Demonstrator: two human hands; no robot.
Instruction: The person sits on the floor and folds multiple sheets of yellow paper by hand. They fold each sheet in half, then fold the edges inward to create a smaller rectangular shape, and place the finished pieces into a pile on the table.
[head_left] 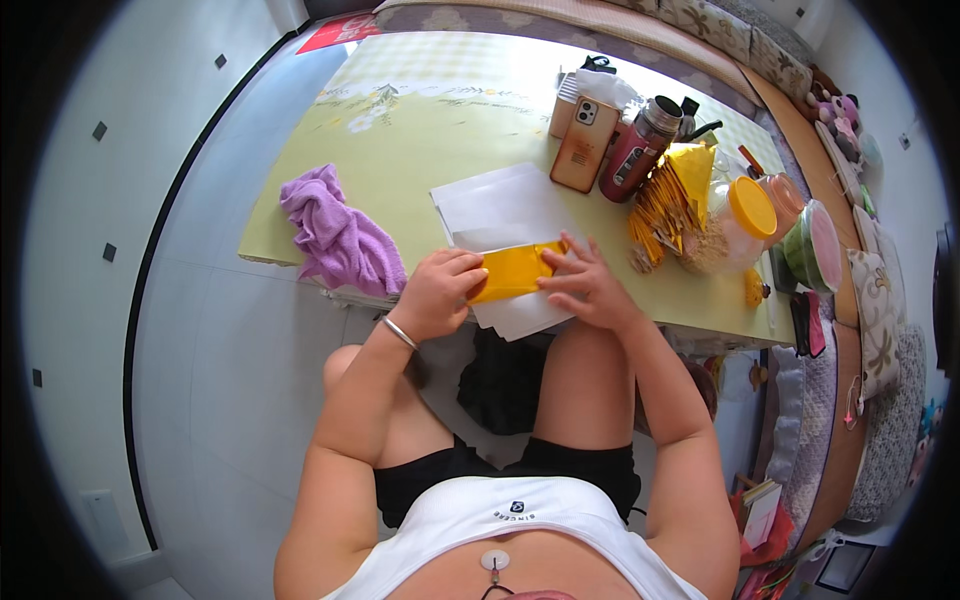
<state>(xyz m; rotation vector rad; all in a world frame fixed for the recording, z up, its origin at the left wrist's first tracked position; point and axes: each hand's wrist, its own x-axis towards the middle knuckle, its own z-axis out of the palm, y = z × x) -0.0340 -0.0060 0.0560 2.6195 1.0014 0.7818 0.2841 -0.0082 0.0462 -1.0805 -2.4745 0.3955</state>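
Note:
A glossy yellow folded sheet (512, 272) lies across white paper sheets (505, 205) at the table's near edge. My left hand (443, 290), with a silver bangle at the wrist, has its fingers and thumb closed on the left end of the yellow piece. Over the right end rests my right hand (592, 288), its fingers stretched out and spread against the yellow surface. The lower corner of the white paper sticks out past the table edge, between my forearms.
A crumpled purple towel (340, 235) lies on the left. Toward the right are a phone (585, 145) propped upright, a dark red thermos (640, 150), a bundle of folded yellow pieces (670, 205), a yellow-lidded clear jar (735, 225) and a green container (808, 248).

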